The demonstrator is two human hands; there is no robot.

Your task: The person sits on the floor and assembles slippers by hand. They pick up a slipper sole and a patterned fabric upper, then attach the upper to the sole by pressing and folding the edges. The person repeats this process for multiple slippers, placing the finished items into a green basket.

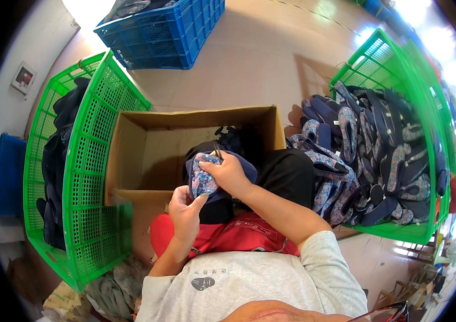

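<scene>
A slipper-like fabric piece (205, 180), floral in blue, pink and white with navy around it, is held in front of me over the near side of a cardboard box. My left hand (185, 208) pinches its lower edge between thumb and fingers. At its upper right edge my right hand (230, 173) is closed on it, thumb lying over the floral side. Something thin and dark sticks out by the right fingertips, too small to name. Below the piece lie my dark-trousered legs and a red cloth (244, 231) across my lap.
The open cardboard box (195, 114) stands ahead, with dark scraps inside. To the left is a green basket (96, 139) of navy pieces. A tipped green basket (378, 56) at right spills floral and navy pieces (378, 145). A blue crate (158, 37) stands farther off on the tiled floor.
</scene>
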